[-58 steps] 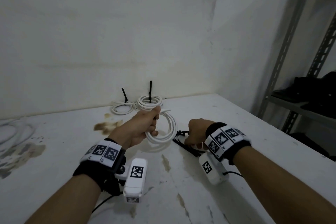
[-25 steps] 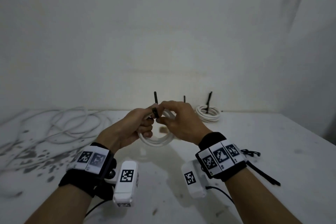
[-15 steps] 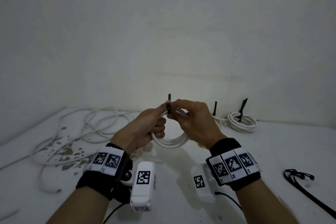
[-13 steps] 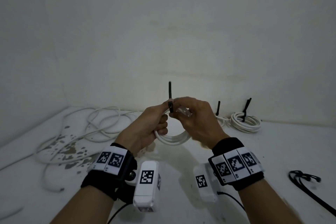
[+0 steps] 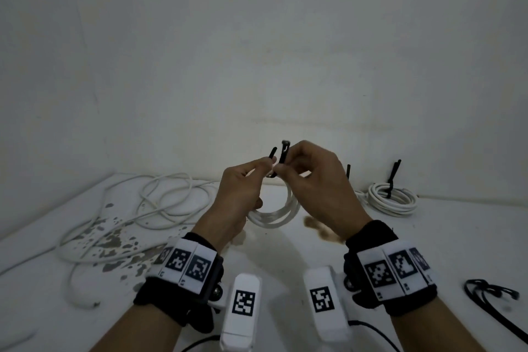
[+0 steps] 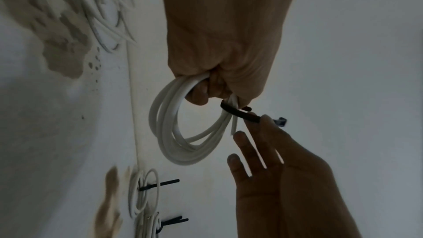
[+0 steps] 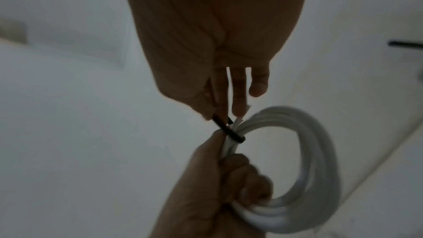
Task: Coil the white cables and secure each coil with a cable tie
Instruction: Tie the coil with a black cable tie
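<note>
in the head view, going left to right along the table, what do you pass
loose white cables → left hand → held coil → right hand → tied coil → spare black cable ties

From head height I look forward and down over both forearms to the worktop (image 5: 285, 260) and wall. My left wrist camera peers close along the left hand (image 6: 224, 46); the right does likewise along the right hand (image 7: 206, 42). All three share the white coil (image 5: 274, 216) held between them.
</note>
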`<act>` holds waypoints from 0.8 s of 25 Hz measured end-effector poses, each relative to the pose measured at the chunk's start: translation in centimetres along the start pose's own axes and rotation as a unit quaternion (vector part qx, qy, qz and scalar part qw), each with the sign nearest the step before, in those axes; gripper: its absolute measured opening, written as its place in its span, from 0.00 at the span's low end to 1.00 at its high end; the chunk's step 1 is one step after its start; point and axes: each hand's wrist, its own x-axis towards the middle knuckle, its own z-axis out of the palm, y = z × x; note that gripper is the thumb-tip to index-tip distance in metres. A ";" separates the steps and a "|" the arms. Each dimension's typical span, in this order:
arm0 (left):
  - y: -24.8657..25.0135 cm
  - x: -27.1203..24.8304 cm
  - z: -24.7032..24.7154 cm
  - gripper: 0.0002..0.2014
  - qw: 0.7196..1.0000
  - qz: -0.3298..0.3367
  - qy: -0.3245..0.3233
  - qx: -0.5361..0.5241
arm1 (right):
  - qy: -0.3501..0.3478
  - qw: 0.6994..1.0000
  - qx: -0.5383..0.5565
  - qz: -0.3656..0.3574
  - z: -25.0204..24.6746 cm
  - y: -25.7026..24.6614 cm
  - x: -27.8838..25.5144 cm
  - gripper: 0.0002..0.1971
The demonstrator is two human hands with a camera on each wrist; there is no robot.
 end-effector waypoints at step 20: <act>-1.0 -0.5 0.8 0.08 0.987 0.121 0.011 0.110 | 0.058 0.990 -0.127 0.011 0.5 -0.3 -0.3 0.16</act>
